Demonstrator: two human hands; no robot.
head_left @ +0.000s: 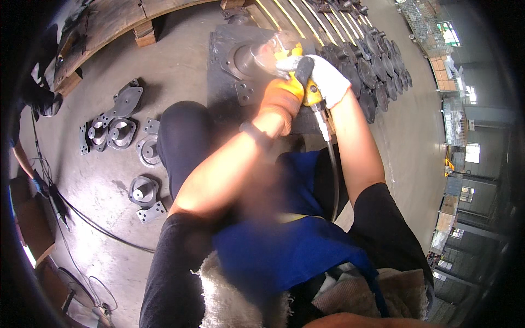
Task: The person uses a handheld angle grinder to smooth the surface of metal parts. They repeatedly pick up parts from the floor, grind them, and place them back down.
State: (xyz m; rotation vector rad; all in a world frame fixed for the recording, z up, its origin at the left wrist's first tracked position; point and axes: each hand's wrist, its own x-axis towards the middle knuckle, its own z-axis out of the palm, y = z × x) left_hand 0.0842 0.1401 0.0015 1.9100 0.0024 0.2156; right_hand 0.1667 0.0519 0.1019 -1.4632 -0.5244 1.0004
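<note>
My left hand (283,99), in an orange and yellow glove, is wrapped round a yellow air grinder (313,94). My right hand (327,79), in a white glove, grips the same tool from the other side, farther forward. An air hose (332,164) runs from the grinder's silvery fitting down past my lap. The grinder's head lies over a dark metal flange part (235,63) with a round hub; glare and blur hide whether it touches. That part rests on a dark block-like work surface (219,104) in front of my knees.
Several flanged metal parts (121,133) lie on the floor to the left. Many dark round parts (377,71) stand in rows at the far right. A wooden pallet (104,33) is at the far left. Another person's gloved hand (39,186) is near cables (87,224).
</note>
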